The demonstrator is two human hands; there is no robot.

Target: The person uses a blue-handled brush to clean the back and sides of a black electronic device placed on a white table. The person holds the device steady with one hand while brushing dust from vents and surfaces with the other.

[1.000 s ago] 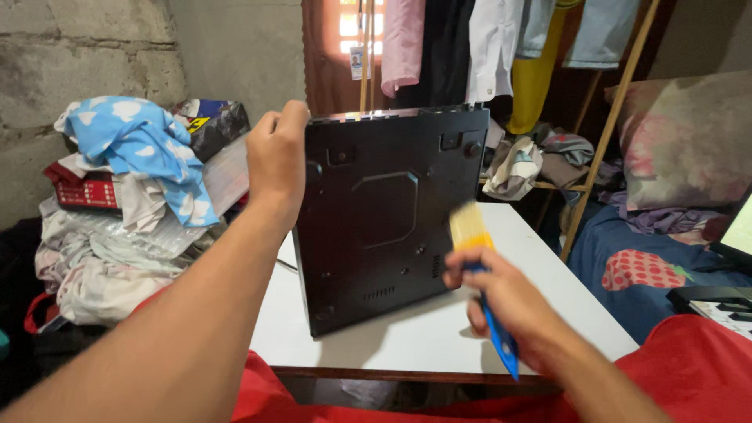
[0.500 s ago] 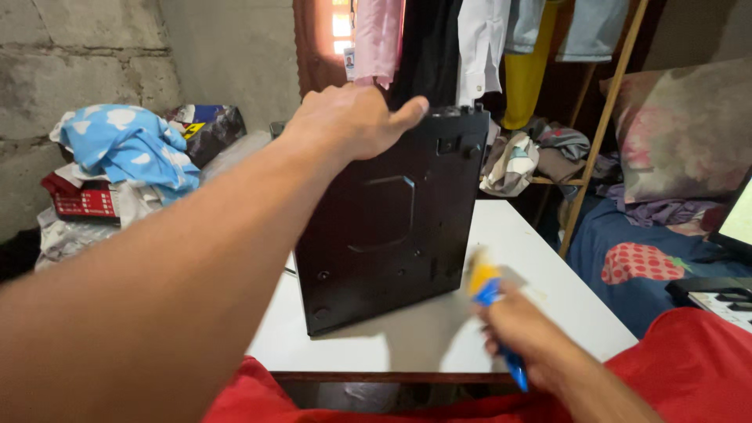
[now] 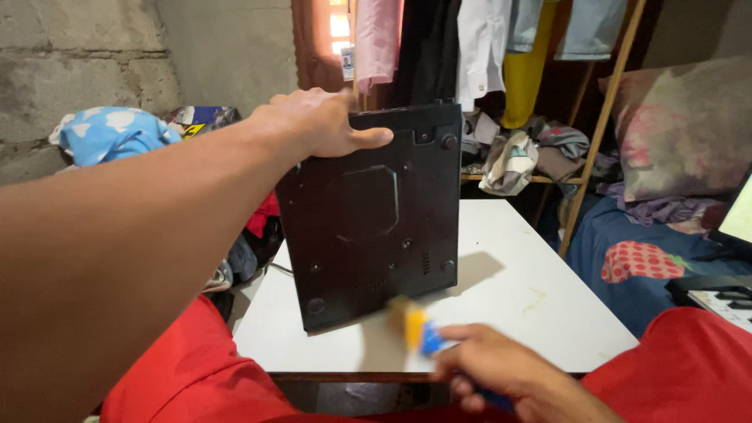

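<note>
- Black casing, flat and rectangular — the electronics box (image 3: 368,215) stands on one edge on the white table (image 3: 509,305), its underside turned to you, with screw holes, round feet and a raised panel outline visible. Its front face, top and far side are hidden.
- Your left hand (image 3: 317,121) grips the box's upper left corner: the thumb lies across the near face and points right, while the fingers curl over the top edge and are lost behind it.
- Your left forearm fills the lower left of the view and covers much of what lies beyond it.
- Your right hand (image 3: 489,372) is clenched around a brush (image 3: 419,333) low at the table's near edge, just in front of the box's bottom edge. The brush is motion-blurred: you can make out a yellowish head and a blue handle, but not whether the bristles touch the box or the table. The rest of the handle is hidden in your fist.
- Red cloth (image 3: 196,376) covers your lap on both sides of the table and is cut off by the lower border.
- Blue fabric with white patches (image 3: 113,133) sits on a heap at left, half hidden by your arm.
- Hanging clothes (image 3: 470,47) are cut off at the top — only the lower parts show.
- Floral pillow (image 3: 681,129) and blue bedding (image 3: 627,251) lie to the right; a keyboard (image 3: 721,294) is cut off at the right border.
</note>
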